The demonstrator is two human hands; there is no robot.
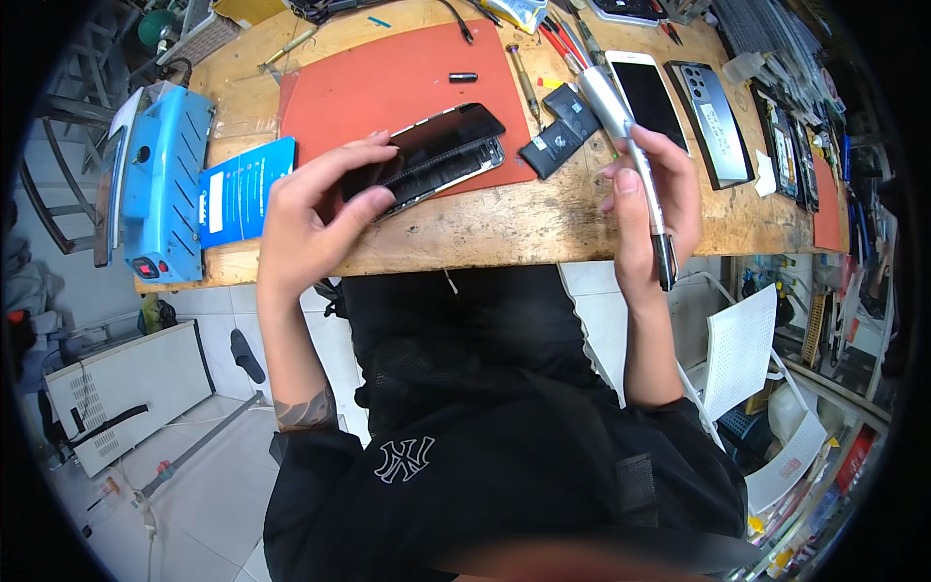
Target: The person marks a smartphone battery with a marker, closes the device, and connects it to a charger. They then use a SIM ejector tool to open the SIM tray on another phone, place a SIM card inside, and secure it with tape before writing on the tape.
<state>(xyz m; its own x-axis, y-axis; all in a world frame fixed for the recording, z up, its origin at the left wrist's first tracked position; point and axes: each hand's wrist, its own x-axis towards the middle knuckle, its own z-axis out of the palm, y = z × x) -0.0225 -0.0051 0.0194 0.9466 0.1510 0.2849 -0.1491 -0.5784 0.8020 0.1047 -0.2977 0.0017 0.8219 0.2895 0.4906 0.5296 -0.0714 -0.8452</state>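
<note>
My left hand (325, 199) is closed around the left end of a smartphone (436, 155) that is partly opened, its dark screen raised from the frame along the near side. The phone is tilted over the orange-red mat (388, 73), and dark inner parts show in the gap. My right hand (659, 194), near the table's front edge, pinches a slim silver pen (651, 199) with a black end pointing down toward me. Just beyond its upper end is a silver cylinder (603, 97); whether the two touch I cannot tell. Left of that hand lie black phone batteries (560, 136).
A small black cylinder (463, 77) and a screwdriver (524, 82) lie farther back. To the right are a white-framed phone (648, 102), a silver-backed phone (710, 126) and opened phone parts (786, 145). On the left stand a blue machine (165, 184) and a blue card (247, 192).
</note>
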